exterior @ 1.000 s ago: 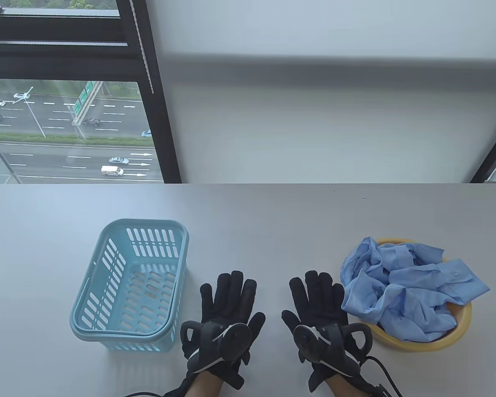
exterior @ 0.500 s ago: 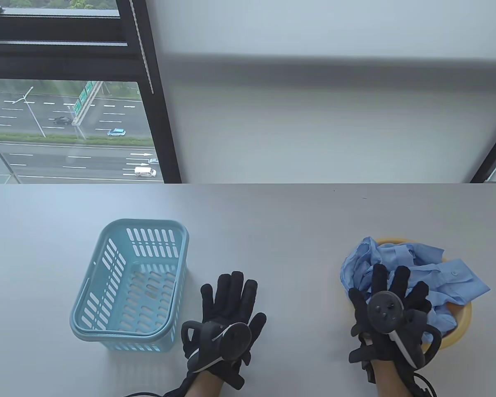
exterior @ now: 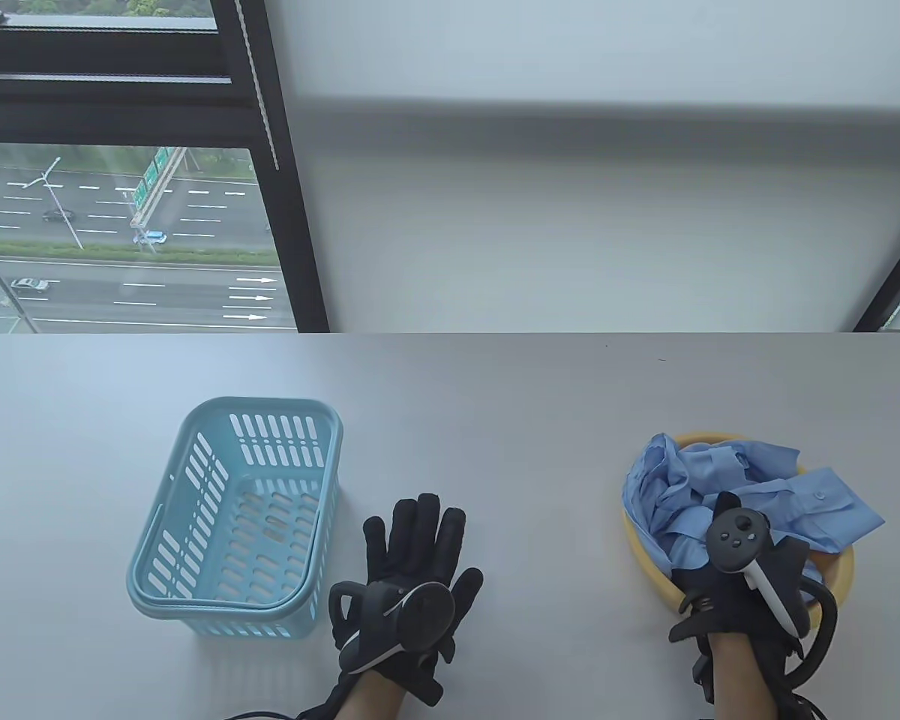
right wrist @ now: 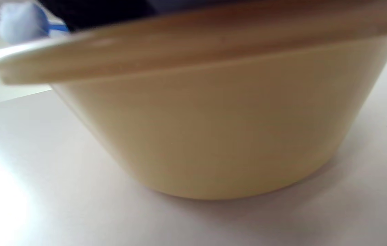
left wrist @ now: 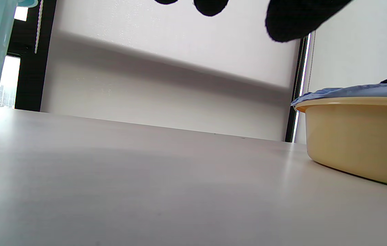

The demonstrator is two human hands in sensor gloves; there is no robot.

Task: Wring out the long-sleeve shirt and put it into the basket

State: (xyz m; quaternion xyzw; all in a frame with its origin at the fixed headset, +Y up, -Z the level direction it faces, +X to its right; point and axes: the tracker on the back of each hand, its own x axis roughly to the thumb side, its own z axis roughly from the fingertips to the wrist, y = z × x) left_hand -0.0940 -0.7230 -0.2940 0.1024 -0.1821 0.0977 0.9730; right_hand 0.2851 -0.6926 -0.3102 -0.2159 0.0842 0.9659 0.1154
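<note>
A crumpled light-blue long-sleeve shirt (exterior: 727,487) lies heaped in a round yellow plastic basin (exterior: 645,551) at the right of a pale grey table (exterior: 495,405), one buttoned cuff spilling over the basin's right rim; the black-gloved right hand (exterior: 735,581), a dark tracker strapped to its back, reaches into the basin from the near side and is down among the folds of the shirt; its fingers are hidden under the tracker and the cloth, so whether they grip the fabric cannot be told; the right wrist view is filled by the basin's outer wall, with a blurred scrap of blue above the rim. The black-gloved left hand (exterior: 412,577) lies palm-down on the table just beside a light-blue slotted plastic basket (exterior: 195,465), its fingers straight and slightly spread, holding nothing; the basket stands at the left, well apart from the basin. Beyond the table, a window (exterior: 120,225) looks onto a multi-lane road.
</note>
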